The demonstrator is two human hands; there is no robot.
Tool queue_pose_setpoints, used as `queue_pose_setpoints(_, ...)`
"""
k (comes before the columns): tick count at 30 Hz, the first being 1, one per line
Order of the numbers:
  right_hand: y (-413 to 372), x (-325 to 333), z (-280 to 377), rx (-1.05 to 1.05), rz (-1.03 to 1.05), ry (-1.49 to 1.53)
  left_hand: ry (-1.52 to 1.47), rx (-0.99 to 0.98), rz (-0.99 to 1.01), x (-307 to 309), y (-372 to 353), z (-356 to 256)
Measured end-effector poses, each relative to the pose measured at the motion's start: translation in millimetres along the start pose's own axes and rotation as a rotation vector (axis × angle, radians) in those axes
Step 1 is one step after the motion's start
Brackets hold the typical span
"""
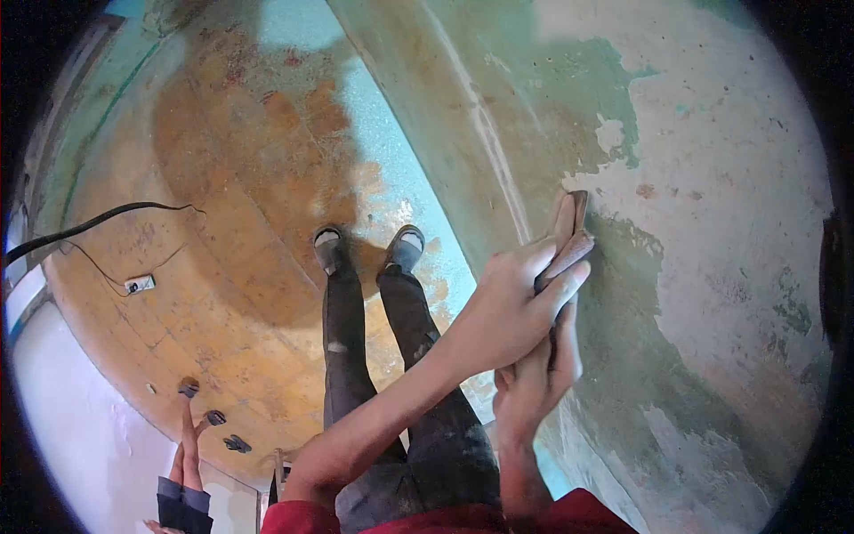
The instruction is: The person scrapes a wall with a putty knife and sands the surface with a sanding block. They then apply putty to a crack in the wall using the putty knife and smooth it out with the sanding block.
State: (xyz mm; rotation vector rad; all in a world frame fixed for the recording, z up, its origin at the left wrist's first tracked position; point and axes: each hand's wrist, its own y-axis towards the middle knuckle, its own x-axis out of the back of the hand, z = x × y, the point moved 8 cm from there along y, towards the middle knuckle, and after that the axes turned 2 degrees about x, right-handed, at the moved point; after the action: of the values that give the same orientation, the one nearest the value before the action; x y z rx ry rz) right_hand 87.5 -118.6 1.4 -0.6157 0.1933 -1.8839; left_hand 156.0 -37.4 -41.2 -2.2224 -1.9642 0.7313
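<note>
Both of my hands are closed together around a narrow, flat brown tool [578,249], its edge right at the wall. My left hand [507,307] wraps it from the left, thumb and fingers stretched along it. Just below and partly behind, my right hand [538,383] is curled on the same tool, whose lower part is hidden in the grip. The wall [712,222] about the hands has worn green paint and patches of bare, pale plaster. A pale scraped streak [485,120] runs along the green paint up to my left hand.
My shoes [329,238] stand on a stained orange-brown floor [240,196], near a light blue strip by the wall. A black cable [98,218] and a white power socket [140,284] lie to the left. Another person's legs [189,445] show at lower left, near dark slippers [237,443].
</note>
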Motion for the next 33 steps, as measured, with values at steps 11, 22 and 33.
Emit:
queue_pose_setpoints(11,13.5,-8.9,3.9,0.008,0.117,0.007,-0.016,0.098,-0.006,16.2,12.0,-5.0)
queue_pose_setpoints(22,2.3,-20.7,1.4,0.061,0.080,0.040,-0.031,-0.069,-0.107,13.1,9.3,9.0)
queue_pose_setpoints(33,-14.2,1.3,16.3,0.140,-0.042,0.005,-0.082,-0.303,-0.194,-12.0,-16.8,-11.0)
